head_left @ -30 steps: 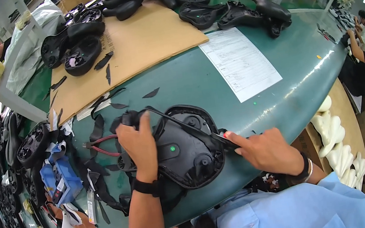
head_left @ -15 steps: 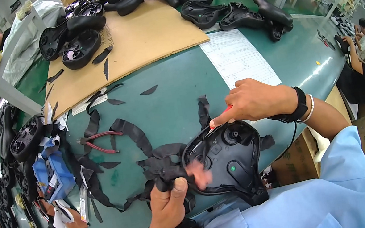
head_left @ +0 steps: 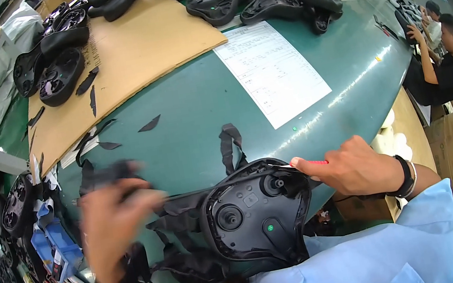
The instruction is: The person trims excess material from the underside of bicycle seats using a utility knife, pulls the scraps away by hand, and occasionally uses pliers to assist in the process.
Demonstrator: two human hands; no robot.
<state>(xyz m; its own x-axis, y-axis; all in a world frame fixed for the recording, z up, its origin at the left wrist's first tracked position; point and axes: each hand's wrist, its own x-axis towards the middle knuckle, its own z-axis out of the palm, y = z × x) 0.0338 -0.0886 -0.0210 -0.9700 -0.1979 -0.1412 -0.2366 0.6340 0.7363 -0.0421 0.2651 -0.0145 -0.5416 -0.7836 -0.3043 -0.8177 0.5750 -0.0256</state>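
My right hand (head_left: 353,172) is closed round a slim cutter with a red handle (head_left: 317,162). The cutter's tip lies at the far rim of an upturned black bicycle saddle (head_left: 255,226) with its underside showing. Off to the left, my left hand (head_left: 118,224) is smeared by motion above the table, apart from the saddle. A dark blur (head_left: 116,174) shows at its fingers; I cannot tell whether it is gripped. Black strips of cover material (head_left: 186,207) lie left of the saddle, and another black strip (head_left: 231,143) stands past its far rim.
A printed sheet (head_left: 274,74) lies on the green table (head_left: 179,143). Brown cardboard (head_left: 145,41) bears black scraps and saddles. Other saddles (head_left: 270,4) sit along the far side. At left are a blue bin (head_left: 56,242) and piled saddles. A person (head_left: 439,60) sits at far right.
My left hand has swung left, away from the saddle. The right hand with the cutter has moved right and nearer along the rim. The view has shifted, and the red-handled pliers no longer show.
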